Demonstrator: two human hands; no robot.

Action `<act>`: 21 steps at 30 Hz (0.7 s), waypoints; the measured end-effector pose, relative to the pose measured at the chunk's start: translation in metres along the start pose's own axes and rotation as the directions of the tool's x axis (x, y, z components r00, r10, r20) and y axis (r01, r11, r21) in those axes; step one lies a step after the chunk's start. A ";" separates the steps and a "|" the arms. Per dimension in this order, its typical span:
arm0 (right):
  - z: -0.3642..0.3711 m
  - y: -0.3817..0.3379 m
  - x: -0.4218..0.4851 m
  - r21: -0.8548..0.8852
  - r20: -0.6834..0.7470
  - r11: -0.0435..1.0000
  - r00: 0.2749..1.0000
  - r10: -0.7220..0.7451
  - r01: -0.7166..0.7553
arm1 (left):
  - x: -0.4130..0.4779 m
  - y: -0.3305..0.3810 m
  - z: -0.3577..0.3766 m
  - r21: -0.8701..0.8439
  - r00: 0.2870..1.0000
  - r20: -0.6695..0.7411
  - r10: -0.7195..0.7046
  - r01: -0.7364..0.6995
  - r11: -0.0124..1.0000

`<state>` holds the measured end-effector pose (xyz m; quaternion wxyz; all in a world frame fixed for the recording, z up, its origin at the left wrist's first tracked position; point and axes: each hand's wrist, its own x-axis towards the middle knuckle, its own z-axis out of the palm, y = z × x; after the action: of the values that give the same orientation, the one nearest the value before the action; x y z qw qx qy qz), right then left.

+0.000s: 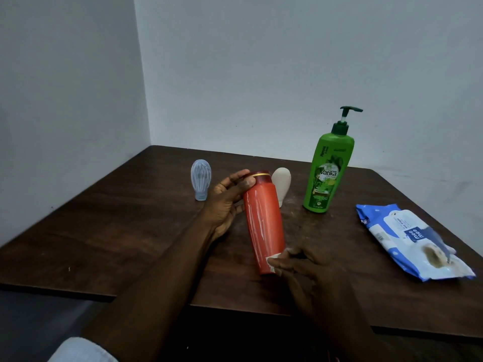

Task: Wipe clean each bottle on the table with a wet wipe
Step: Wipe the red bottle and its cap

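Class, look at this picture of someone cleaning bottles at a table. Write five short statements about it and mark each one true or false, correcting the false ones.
1. The left hand grips the red bottle near its cap. True.
2. The green pump bottle lies on its side. False: it stands upright on the table.
3. The right hand presses a wipe to the red bottle's lower end. True.
4. The wipes pack lies at the table's left side. False: it lies at the right.
5. The clear bottle is being held. False: it stands alone on its cap, left of the hands.
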<state>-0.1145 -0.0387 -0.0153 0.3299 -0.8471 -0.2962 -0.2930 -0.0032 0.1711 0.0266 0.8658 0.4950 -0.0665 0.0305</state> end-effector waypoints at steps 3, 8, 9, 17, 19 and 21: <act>0.000 -0.001 0.001 0.017 -0.008 1.000 1.000 -0.005 0.005 | 0.000 -0.001 0.000 -0.010 0.999 0.046 -0.029 0.029 1.000; 0.001 -0.002 0.000 0.036 -0.019 0.999 1.000 0.010 -0.009 | 0.001 -0.001 0.000 0.002 0.995 0.086 -0.053 0.053 0.999; 0.002 -0.002 -0.001 0.031 -0.025 0.999 1.000 0.015 -0.014 | 0.000 -0.001 -0.001 0.002 0.995 0.086 -0.053 0.053 0.999; 0.007 0.000 0.024 0.055 -0.039 0.997 0.998 0.053 -0.051 | 0.003 -0.008 -0.003 -0.138 0.957 0.270 -0.103 0.144 0.980; 0.007 0.001 0.038 0.046 -0.045 0.998 0.998 0.041 -0.039 | 0.003 -0.009 -0.003 -0.193 0.928 0.359 -0.103 0.181 0.964; 0.009 0.002 0.053 0.042 -0.068 0.998 0.997 0.047 -0.044 | 0.001 -0.009 -0.002 -0.221 0.899 0.427 -0.100 0.211 0.952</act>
<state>-0.0758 -0.0168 0.0151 0.3637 -0.8362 -0.2713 -0.3081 -0.0014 0.1684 0.0181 0.8896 0.3753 -0.2102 -0.1533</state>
